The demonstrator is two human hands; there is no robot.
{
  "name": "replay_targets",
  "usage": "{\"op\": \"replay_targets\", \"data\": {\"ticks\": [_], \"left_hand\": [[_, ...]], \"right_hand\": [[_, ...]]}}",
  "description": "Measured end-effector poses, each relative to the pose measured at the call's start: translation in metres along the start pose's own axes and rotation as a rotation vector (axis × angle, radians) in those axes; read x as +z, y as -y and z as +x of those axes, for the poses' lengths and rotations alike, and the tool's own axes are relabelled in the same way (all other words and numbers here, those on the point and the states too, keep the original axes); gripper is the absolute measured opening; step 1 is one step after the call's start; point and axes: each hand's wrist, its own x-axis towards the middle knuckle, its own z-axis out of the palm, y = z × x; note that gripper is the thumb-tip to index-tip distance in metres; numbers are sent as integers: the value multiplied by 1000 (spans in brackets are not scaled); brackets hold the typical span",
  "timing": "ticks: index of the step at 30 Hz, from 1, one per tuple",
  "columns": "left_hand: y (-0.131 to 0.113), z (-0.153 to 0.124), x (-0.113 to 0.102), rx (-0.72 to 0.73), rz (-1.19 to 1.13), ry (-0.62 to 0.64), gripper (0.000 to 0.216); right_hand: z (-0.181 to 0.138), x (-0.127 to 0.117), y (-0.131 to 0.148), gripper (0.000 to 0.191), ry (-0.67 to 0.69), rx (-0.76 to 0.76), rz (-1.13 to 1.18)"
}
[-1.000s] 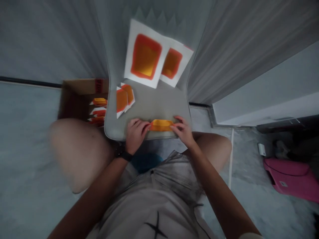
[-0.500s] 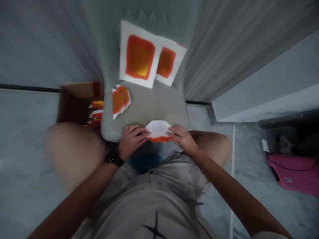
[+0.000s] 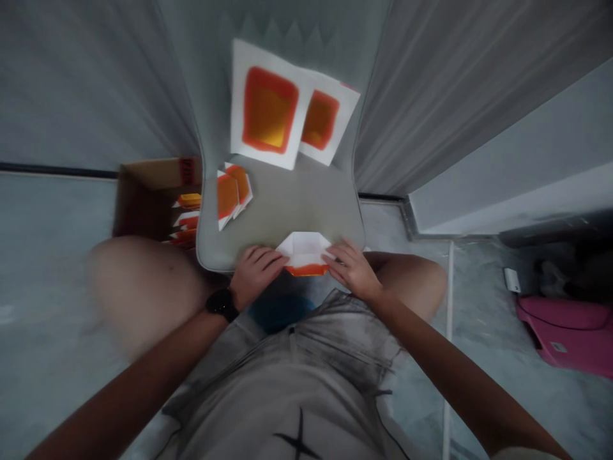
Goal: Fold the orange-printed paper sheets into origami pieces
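A folded sheet of paper [image 3: 306,246], white inside with an orange-and-red strip along its near edge, lies at the front of the grey chair seat [image 3: 297,201]. My left hand [image 3: 257,271] pinches its left end, the fingers closed around the corner. At the opposite end, my right hand [image 3: 352,265] grips the right corner between thumb and fingers. Folded orange-and-white paper pieces [image 3: 232,191] overlap on the seat's left side. Against the backrest lean square white sheets with an orange patch, a larger sheet [image 3: 271,105] and a second sheet [image 3: 330,115] partly behind it.
A cardboard box [image 3: 156,172] holding several orange-and-white paper pieces stands on the floor left of the chair. To the right lie a pink object [image 3: 569,329] with a cable and a small white device [image 3: 511,280]. Grey curtains flank the chair.
My left hand's fingers have shifted slightly at the paper's left end, and the right fingers have moved a little too. The folded paper stays almost in the same place.
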Motion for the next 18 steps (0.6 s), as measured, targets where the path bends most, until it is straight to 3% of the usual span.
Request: {"op": "replay_targets", "data": {"ticks": [4, 7, 15, 18], "left_hand": [[2, 1, -3, 2, -35, -30, 26], [1, 7, -4, -83, -88, -44, 22], [-8, 38, 6, -307, 35, -91, 29], [-10, 42, 9, -334, 88, -109, 24]], "right_hand": [[1, -5, -2, 29, -1, -25, 42], [3, -6, -4, 27, -13, 30, 112], [31, 18, -11, 37, -281, 472, 278], [35, 26, -9, 40, -327, 539, 290]]}}
